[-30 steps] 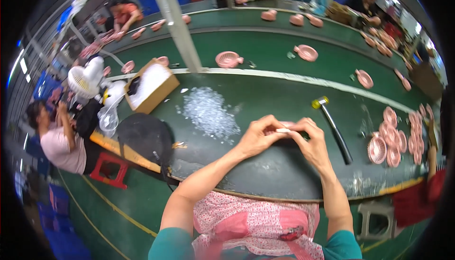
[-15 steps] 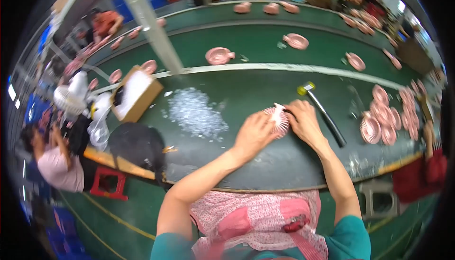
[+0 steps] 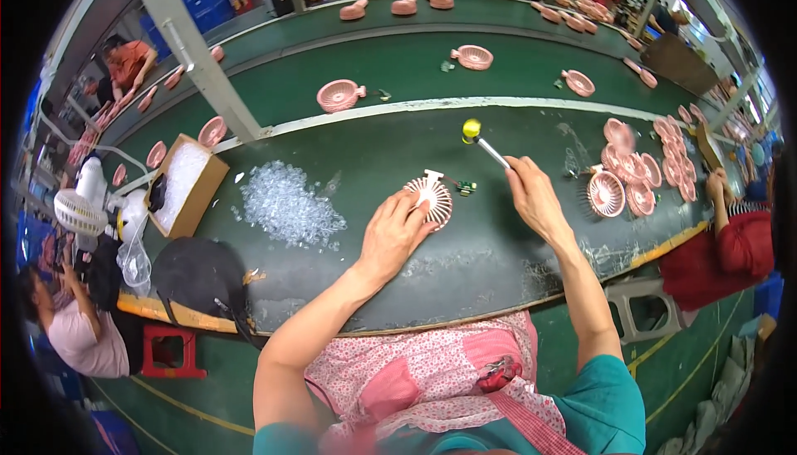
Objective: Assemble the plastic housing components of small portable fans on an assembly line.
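Observation:
My left hand (image 3: 392,235) presses a pink ribbed fan housing (image 3: 436,203) onto the dark worktable, its fingers curled over the round grille. The short neck of the housing points away from me. Just right of that neck lies a small green circuit board (image 3: 466,188), with what looks like a thin wire running to the housing. In my right hand (image 3: 534,199) is a mallet, its yellow head (image 3: 471,129) raised off the table and pointing to the far left. Most of the mallet's handle is hidden in the closed fingers.
Left on the table are a heap of clear plastic pieces (image 3: 286,206), a cardboard box (image 3: 199,189) and a black round bag (image 3: 202,281). Pink housings (image 3: 631,168) are stacked at right. Beyond a white rail, a green conveyor (image 3: 398,81) carries more. Co-workers sit at both sides.
My right hand has let go of the housing and picked up the mallet from the table. My left hand still holds the housing. The whole view has shifted.

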